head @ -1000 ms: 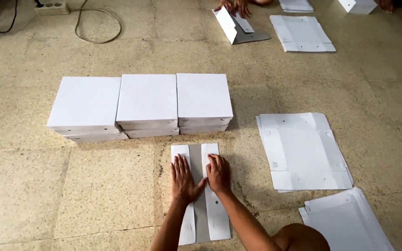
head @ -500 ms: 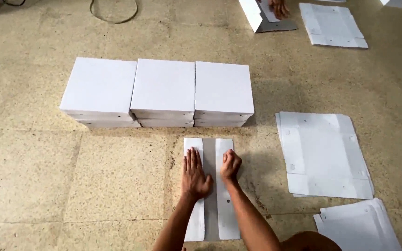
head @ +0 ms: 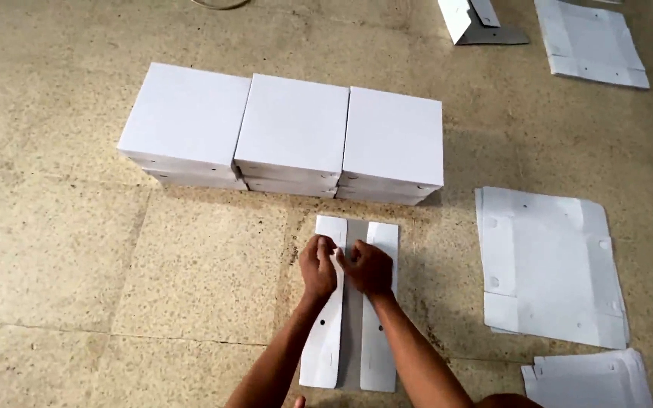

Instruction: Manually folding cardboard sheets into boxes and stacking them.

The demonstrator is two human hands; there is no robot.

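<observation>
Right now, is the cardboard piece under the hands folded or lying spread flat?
Folded: the cardboard piece has both white side flaps turned inward, leaving a grey strip between them. Left hand and right hand press near its top.

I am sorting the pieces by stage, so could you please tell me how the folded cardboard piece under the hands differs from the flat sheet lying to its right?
The folded cardboard piece is a narrow strip with both long flaps turned inward, leaving a grey gap; the flat sheet is wide and fully unfolded. The left hand and right hand press on the folded piece; the flat sheet lies untouched on a small stack. Both are white and lie on the floor.
</observation>
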